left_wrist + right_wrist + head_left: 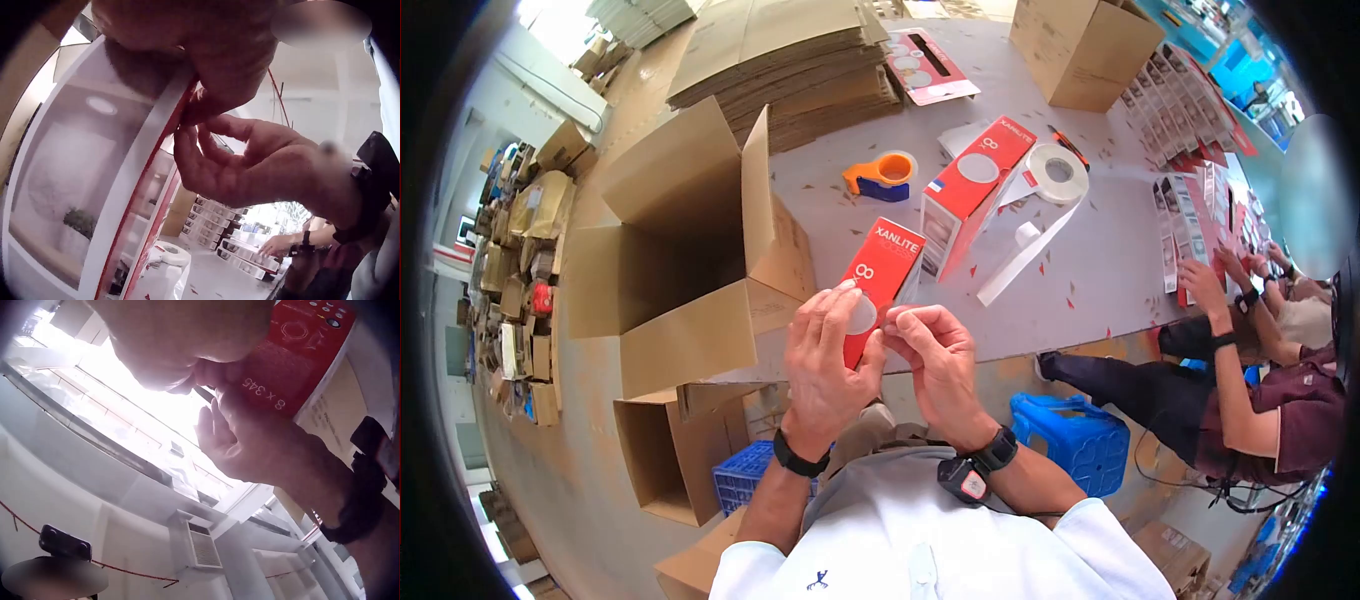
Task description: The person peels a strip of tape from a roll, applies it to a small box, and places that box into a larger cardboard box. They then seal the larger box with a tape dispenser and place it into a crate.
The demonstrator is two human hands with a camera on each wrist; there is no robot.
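Note:
My left hand (825, 345) grips a tall red box (887, 250) marked XANLITE, its fingers spread over the front with a pale round picture. At the box's right edge, my right hand (940, 355) brings thumb and fingertips together. A small thin piece seems pinched there, mostly hidden by the fingers; I cannot tell what it is. In the left wrist view, the fingertips of the right hand (231, 162) meet the left hand close to the box's red edge. The right wrist view shows the red side of the box behind the left hand (262, 434).
A second red box (980, 180) stands beyond mine, beside a white sticker roll (1057, 173) with its strip pulled out. An orange and blue tape dispenser (884, 177) lies behind. Open carton (690, 250) at left, stacked cardboard (790, 70) behind, blue stool (1072, 440) and another person (1250, 400) at right.

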